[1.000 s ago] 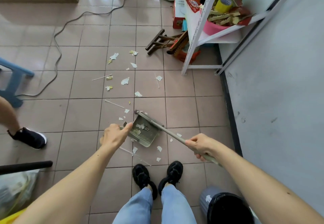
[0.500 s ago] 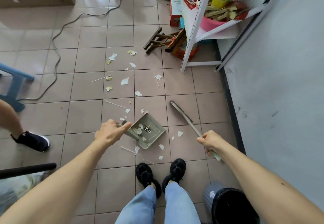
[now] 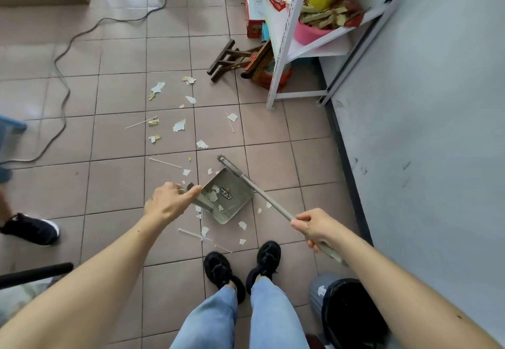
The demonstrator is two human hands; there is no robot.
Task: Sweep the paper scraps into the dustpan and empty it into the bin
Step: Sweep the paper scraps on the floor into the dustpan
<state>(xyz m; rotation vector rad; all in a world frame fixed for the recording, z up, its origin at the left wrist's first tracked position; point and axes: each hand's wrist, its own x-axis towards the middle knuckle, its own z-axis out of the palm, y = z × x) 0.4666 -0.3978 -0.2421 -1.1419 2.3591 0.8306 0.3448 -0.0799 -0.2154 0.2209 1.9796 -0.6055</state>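
My left hand (image 3: 170,201) grips the handle of a grey dustpan (image 3: 228,197) held low over the tiled floor, with a few white scraps inside. My right hand (image 3: 314,227) is closed around a grey broom handle (image 3: 269,202) that runs up-left behind the dustpan's far edge; the broom head is hidden or too thin to make out. White and yellowish paper scraps (image 3: 179,125) and thin sticks lie scattered on the floor beyond and around the dustpan. A grey bin with a black liner (image 3: 344,313) stands at the lower right beside my right foot.
A white metal shelf (image 3: 284,45) with packets and a pink bowl stands far right against the wall. A folded wooden stool (image 3: 232,60) lies by it. A grey cable (image 3: 61,75) snakes at left. Another person's black shoe (image 3: 31,228) is at left.
The broom swung away to the right of the dustpan, then came back against its far edge. The dustpan has shifted slightly and stays low over the floor.
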